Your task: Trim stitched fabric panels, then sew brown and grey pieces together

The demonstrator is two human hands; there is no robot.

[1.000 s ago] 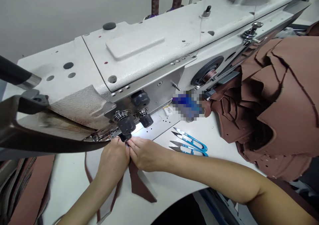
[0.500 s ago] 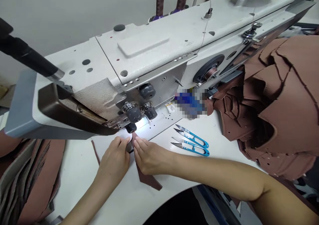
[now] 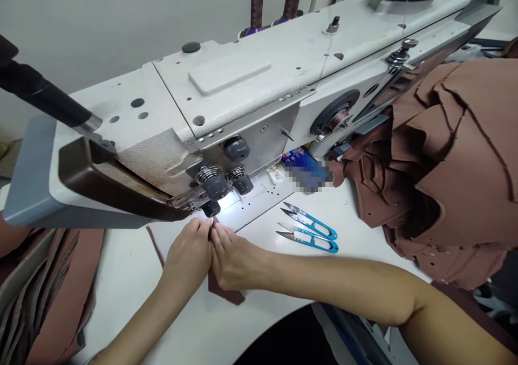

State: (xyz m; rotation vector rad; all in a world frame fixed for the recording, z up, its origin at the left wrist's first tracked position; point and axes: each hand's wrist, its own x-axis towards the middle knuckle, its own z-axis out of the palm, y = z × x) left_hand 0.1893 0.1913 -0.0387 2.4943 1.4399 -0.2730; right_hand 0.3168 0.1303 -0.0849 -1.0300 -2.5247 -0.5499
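A white sewing machine [image 3: 243, 68] stretches across the view, its lit needle area low at the centre. Just in front of that light, a narrow brown leather piece [image 3: 226, 294] lies under my hands, its lower end sticking out toward me. My left hand [image 3: 190, 252] is closed at the piece's left edge, fingertips together near the black knob. Pressed against it, my right hand [image 3: 232, 257] lies on the leather with its fingers held together. The needle and presser foot are hidden behind the machine head and knobs.
Two blue thread snips [image 3: 313, 238] lie right of my hands. Brown leather pieces [image 3: 477, 155] are heaped at the right, and another stack [image 3: 68, 295] stands at the left. A thin brown strip [image 3: 156, 246] lies left of my left hand. A blue packet [image 3: 305, 168] sits beneath the machine arm.
My hands have come together, with the left wrist slightly farther right. The leather's lower end has swung left and less of it shows. The view has shifted slightly.
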